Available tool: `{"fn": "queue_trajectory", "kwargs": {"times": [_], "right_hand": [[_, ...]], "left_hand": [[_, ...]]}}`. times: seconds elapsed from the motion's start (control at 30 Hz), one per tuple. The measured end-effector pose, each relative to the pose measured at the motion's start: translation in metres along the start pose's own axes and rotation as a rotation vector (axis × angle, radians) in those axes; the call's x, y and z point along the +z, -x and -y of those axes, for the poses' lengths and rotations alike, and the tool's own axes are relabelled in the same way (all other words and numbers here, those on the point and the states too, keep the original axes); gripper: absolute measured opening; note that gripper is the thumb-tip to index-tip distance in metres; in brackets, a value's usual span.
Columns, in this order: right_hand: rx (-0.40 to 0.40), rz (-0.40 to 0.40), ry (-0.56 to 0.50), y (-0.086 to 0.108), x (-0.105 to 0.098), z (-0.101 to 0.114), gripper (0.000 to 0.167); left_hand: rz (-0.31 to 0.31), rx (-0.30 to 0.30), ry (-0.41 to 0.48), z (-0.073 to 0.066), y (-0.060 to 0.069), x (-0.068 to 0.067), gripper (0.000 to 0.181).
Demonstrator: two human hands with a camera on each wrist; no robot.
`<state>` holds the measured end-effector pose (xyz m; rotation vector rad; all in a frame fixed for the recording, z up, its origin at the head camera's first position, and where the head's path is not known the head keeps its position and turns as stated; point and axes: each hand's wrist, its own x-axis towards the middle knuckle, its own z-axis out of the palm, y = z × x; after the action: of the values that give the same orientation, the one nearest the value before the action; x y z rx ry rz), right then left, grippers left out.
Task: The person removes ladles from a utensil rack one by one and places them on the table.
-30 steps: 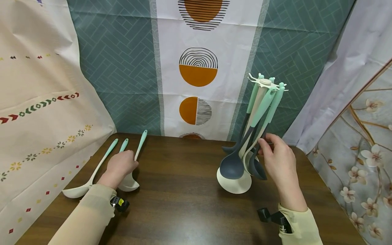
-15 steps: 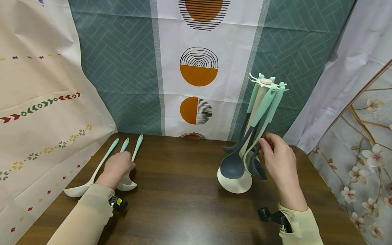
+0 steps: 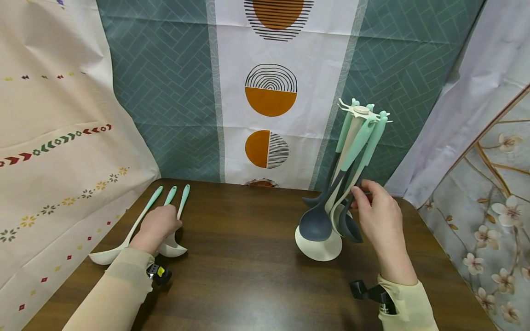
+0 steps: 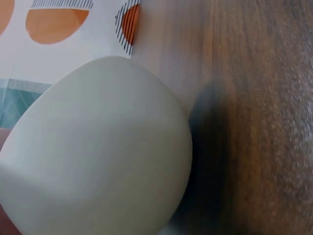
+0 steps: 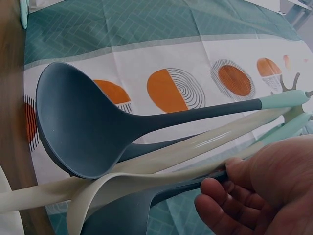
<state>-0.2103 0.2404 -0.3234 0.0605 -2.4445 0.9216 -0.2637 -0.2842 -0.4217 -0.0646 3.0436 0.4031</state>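
Observation:
In the head view, my left hand (image 3: pixel 159 225) grips the stem of a white ladle (image 3: pixel 171 249) with a mint handle, lying rightmost of three utensils on the table; my fingers are mostly hidden. Its rounded white bowl (image 4: pixel 98 152) fills much of the left wrist view. To its left lie another white ladle (image 3: pixel 108 255) and a mint handle (image 3: pixel 170 195) whose lower part my hand covers. At the right, my right hand (image 3: pixel 378 214) pinches the dark stem of a grey spoon (image 3: pixel 349 227) hanging on the utensil stand (image 3: pixel 319 248). Thumb and forefinger meet there in the right wrist view.
A large dark grey ladle (image 3: pixel 315 224) and a white spoon (image 5: pixel 93 196) hang on the stand beside the pinched one. Patterned cloth (image 3: pixel 269 115) covers the wall behind the brown table (image 3: pixel 248 266). Flowered fabric (image 3: pixel 492 239) borders the right side.
The rightmost ladle on the left has shifted left, its handle end coming lower and nearer the middle handle, my left hand moving slightly with it. My right hand keeps its place on the stem.

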Motion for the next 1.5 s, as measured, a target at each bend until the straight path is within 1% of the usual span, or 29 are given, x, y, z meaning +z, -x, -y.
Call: {"fn": "queue_trajectory", "kwargs": {"times": [0.4,0.63,0.8,1.03,1.13,1.27,1.37,1.5], "right_hand": [[0.011,0.006,0.003,0.0,0.0,0.001,0.032],[0.033,0.011,-0.007,0.0,0.0,0.0,0.036],[0.034,0.016,-0.003,0.0,0.0,0.0,0.037],[0.034,0.015,-0.004,0.0,0.0,0.001,0.038],[0.027,0.012,-0.005,0.0,0.0,0.001,0.037],[0.02,0.009,-0.003,-0.001,0.001,0.0,0.036],[0.017,0.007,-0.002,-0.001,0.001,0.0,0.034],[0.013,0.006,-0.002,-0.001,0.001,0.0,0.034]], "left_hand": [[0.041,-0.013,-0.001,-0.002,0.0,-0.004,0.023],[0.038,-0.014,-0.01,-0.002,-0.001,-0.003,0.024],[0.022,-0.013,-0.018,-0.002,0.0,-0.001,0.028],[-0.036,-0.01,-0.027,-0.001,-0.002,0.0,0.026],[-0.085,0.002,-0.026,-0.001,-0.003,0.002,0.027],[-0.158,0.024,-0.032,-0.002,-0.004,0.005,0.035],[-0.206,0.032,-0.031,-0.005,-0.004,0.006,0.041],[-0.261,0.044,-0.026,-0.013,-0.003,0.004,0.043]]}}
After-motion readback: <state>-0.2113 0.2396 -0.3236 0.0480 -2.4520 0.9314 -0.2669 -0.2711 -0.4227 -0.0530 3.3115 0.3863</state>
